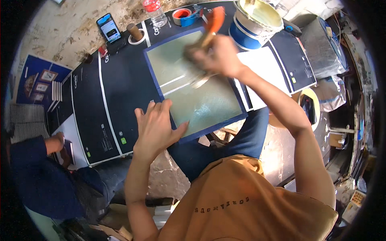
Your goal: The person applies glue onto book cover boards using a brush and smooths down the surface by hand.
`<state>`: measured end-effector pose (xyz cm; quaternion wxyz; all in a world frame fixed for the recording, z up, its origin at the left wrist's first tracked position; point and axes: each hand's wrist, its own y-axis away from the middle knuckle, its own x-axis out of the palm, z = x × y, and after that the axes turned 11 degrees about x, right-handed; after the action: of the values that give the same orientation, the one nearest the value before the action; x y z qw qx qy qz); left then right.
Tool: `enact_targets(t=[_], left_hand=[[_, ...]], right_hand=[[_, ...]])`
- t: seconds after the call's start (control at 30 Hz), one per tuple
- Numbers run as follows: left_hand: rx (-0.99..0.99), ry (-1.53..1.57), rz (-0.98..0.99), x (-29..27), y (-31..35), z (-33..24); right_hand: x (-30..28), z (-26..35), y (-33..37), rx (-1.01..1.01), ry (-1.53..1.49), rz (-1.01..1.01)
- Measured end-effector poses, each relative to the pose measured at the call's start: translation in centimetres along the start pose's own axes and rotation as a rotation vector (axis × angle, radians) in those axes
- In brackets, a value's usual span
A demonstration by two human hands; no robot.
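My right hand (223, 56) grips a wide paintbrush (217, 20) with an orange-tipped handle. Its bristles, smeared by motion, are over the middle of a grey-green sheet (165, 60) with a dark blue border. The lower part of that sheet has a wet-looking shine, and two pale strips cross it. Fingers spread, my left hand (155, 124) lies at the sheet's left edge, with its thumb over the lower left corner. Beyond my right hand stands a white and blue bucket (246, 34) holding a pale, creamy substance.
White paper sheets (267, 76) lie right of the grey-green sheet on the black tabletop (120, 86). At the back are a propped phone (108, 28), a plastic bottle (156, 16) and tape rolls (183, 17). Another person (44, 176) sits at the left, near a blue picture-covered panel (38, 84).
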<state>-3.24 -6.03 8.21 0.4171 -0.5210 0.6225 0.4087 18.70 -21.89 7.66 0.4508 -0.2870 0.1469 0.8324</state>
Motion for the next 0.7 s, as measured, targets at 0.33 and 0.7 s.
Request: enact_targets(t=[0.33,0.7], left_hand=[[0.05,-0.044,-0.181,0.8,0.5,-0.4],[0.028,-0.029,-0.154,0.8,0.1,0.0]], right_hand=[[-1.7,3.9,-0.5,-0.583,0.0,-0.055],[-11.7,0.4,-2.0,-0.455,0.602,0.356]])
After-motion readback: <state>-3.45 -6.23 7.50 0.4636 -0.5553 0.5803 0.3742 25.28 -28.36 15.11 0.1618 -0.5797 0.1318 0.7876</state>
